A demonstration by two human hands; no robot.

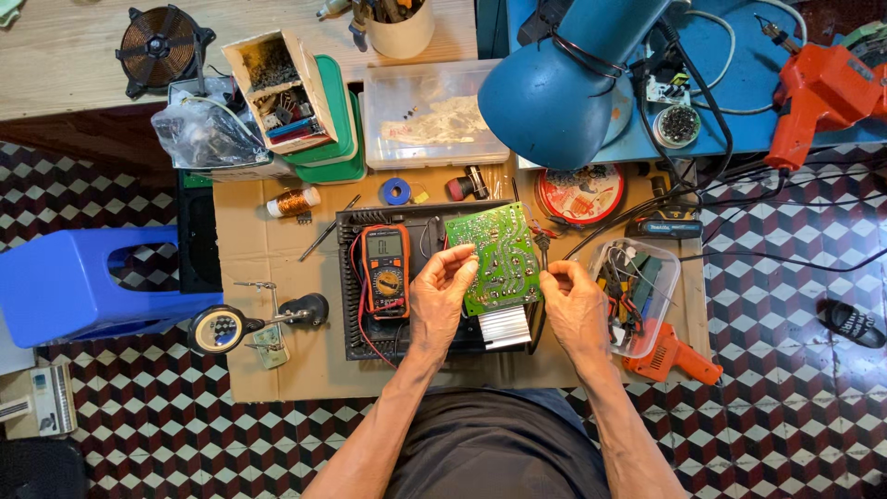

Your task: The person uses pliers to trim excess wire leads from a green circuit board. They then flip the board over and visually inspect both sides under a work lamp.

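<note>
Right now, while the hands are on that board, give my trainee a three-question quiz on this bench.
1. True or false: both hands hold the green circuit board.
2. What lies just left of the left hand?
A. an orange multimeter
B. a blue lamp
C. a copper wire spool
3. Fill in: below the board, fixed to its lower edge, is a ribbed silver ____.

Key
1. True: the left hand grips the board's left edge and the right hand its right edge.
2. A: the orange multimeter rests on the black tray.
3. Heat sink.
</note>
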